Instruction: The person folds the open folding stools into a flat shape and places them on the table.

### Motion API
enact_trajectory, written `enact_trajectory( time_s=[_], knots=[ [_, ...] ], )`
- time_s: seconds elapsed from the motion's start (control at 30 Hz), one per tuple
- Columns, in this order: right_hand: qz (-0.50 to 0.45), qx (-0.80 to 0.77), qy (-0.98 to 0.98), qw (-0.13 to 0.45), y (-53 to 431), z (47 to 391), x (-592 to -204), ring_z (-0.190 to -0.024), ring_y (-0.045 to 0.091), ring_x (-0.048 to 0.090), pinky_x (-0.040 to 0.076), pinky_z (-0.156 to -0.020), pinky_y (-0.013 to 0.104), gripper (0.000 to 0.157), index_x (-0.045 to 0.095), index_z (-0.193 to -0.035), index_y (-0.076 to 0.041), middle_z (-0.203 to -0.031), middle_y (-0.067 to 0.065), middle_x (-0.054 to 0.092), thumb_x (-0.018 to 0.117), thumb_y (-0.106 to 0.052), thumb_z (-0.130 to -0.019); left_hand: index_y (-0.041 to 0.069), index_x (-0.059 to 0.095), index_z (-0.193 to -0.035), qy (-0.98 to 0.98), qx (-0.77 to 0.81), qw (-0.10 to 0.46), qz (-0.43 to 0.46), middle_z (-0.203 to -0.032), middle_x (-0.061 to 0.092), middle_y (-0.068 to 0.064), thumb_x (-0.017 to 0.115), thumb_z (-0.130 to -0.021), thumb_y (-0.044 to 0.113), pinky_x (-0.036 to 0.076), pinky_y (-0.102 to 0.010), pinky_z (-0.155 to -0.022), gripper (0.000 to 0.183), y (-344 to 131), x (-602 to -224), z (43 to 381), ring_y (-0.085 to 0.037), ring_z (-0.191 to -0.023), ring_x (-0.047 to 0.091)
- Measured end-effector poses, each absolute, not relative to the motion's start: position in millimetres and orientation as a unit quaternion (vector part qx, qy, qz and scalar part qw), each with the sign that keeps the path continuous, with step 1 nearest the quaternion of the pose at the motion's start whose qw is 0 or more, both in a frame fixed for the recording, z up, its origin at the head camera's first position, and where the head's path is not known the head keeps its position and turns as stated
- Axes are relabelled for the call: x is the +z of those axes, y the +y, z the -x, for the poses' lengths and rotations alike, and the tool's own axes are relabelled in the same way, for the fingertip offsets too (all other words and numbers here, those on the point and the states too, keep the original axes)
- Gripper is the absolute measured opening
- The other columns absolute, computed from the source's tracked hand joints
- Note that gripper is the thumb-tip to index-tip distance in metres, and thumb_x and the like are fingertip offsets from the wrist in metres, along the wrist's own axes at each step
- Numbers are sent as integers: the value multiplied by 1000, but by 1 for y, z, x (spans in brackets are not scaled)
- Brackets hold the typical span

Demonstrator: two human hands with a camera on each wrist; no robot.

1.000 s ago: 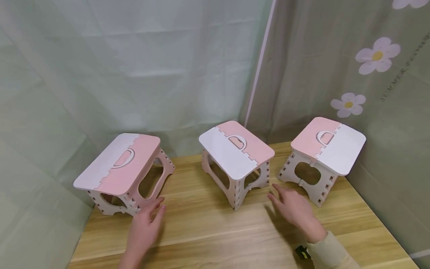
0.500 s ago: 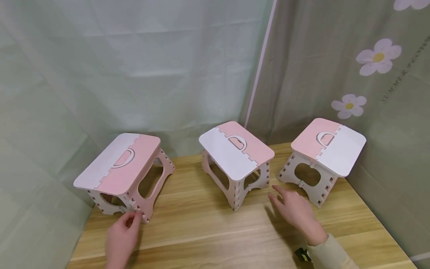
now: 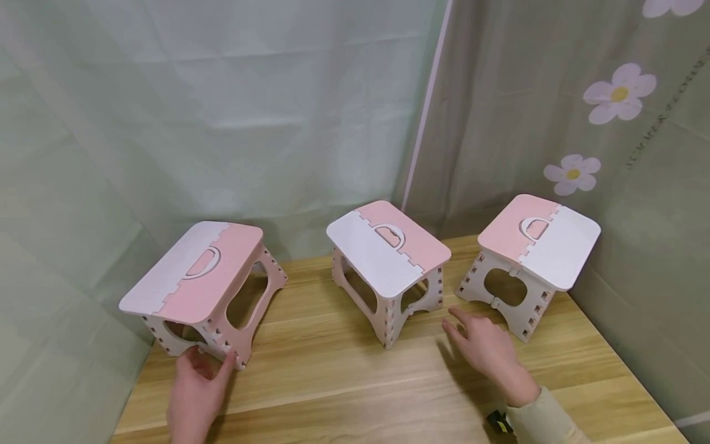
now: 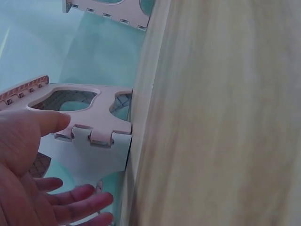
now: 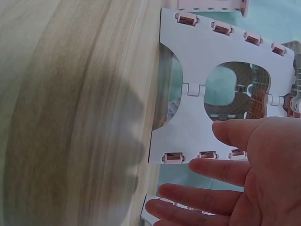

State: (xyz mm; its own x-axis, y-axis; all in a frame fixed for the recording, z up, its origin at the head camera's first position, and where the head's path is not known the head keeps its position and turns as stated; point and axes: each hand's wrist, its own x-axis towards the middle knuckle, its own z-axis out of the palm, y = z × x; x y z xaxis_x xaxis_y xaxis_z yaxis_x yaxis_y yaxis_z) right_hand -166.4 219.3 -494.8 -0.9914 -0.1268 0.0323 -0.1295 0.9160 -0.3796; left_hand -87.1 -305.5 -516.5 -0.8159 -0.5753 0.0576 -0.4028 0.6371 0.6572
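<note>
Three pink-and-white folding stools stand upright on the tabletop in the head view. At the near corner of the left stool (image 3: 222, 271) is my left hand (image 3: 196, 391), thumb and fingers spread beside its legs. The left wrist view shows the thumb overlapping the pink leg panel (image 4: 101, 120), with the other fingers apart below the white panel (image 4: 89, 157). My right hand (image 3: 488, 348) hovers, fingers extended and holding nothing, between the middle stool (image 3: 383, 253) and the right stool (image 3: 560, 246). In the right wrist view, its thumb overlaps a hinged white leg panel (image 5: 188, 56).
The wooden tabletop (image 3: 333, 394) runs up to a pale green curtain (image 3: 249, 123) at the back. More curtain with flower prints (image 3: 619, 94) closes off the right side. A small black item with a yellow mark (image 3: 499, 422) lies beside the right sleeve (image 3: 546, 419).
My left hand has moved left and down from the left stool's pink side to its near corner, its fingers closing together, then spreading again. The right hand and the stools keep their places.
</note>
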Motion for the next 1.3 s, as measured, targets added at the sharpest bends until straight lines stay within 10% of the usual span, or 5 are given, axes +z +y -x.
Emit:
enact_trajectory(
  time_s=[0.23,0.67,1.3],
  knots=[
    [-65,196,-978,-4,219,166,-495,-96,43,74,57,-66,56,52,64,-149,-14,-129,23,72,61,-46,-109,-11,23,-162,-904,-354,72,-229,-149,45,-41,68,-102,55,47,-68,-99,100,-309,-515,93,-56,-124,56],
    [-67,201,-977,0,219,167,-496,-100,44,74,58,-71,60,51,65,-148,-13,-131,22,72,62,-46,-109,-15,20,-160,-913,-341,2,-224,-156,30,-48,58,-104,64,31,-73,-115,104,-316,-512,100,-66,-142,32],
    [-72,193,-978,-17,211,165,-492,-97,43,74,55,-61,52,62,64,-150,-17,-134,22,71,53,-61,-108,-11,42,-148,-924,-297,42,-238,-143,51,-44,71,-97,63,45,-72,-99,94,-311,-501,101,-64,-127,51]
  ],
)
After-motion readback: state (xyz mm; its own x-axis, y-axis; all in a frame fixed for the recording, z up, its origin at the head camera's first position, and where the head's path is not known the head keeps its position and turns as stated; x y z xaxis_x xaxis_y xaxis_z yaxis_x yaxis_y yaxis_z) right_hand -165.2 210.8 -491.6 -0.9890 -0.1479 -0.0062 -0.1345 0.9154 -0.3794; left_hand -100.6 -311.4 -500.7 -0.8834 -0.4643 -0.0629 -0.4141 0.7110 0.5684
